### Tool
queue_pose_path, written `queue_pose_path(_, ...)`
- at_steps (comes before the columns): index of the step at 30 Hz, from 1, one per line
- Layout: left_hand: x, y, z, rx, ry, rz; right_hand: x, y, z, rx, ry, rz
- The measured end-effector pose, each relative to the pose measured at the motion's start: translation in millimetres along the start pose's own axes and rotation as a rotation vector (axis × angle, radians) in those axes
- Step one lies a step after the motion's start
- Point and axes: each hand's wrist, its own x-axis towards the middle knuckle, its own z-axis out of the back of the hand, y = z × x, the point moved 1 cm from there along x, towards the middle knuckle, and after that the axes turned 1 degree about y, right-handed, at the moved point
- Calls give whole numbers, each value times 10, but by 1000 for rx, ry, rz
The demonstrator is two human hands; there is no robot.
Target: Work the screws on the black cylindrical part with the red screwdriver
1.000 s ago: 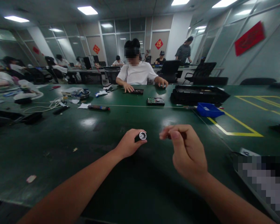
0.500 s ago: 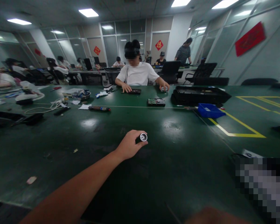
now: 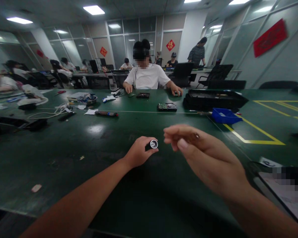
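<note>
Tube (image 3: 154,144) sits in the left hand (image 3: 139,151), pinched between thumb and fingers over the table (image 3: 52,145), open end showing; holding it steady serves best. The right hand (image 3: 210,157) curls loosely nearby, not touching it; whether it holds anything, I cannot tell.

Left grip (image 3: 138,152) in a curl, right grip (image 3: 213,158) near it, thumb (image 3: 185,146) below half-bent fingers (image 3: 175,130)

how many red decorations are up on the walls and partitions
4: a small blurred red shape at far left, a red diamond with gold marks centre-left, a red diamond with one gold character centre-right, and a large red rectangle far right. Others may be hidden.
</note>
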Motion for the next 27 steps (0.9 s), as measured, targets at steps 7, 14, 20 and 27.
queue_pose_path(7, 11, 48, 1, -31, 20, 5, 324, -329, -96, -380, -285, -60)
queue_pose_path(14, 2, 20, 19, -36, 40, 22, 220, -524, -202, -413, -131, -18)
queue_pose_path(20, 3, 22, 22, -45, 35, 20, 225, -575, -211, -387, -95, -47)
queue_pose_path(27, 0, 66, -9, -49, -2, 27, 187, -637, -253, -399, -164, 28)
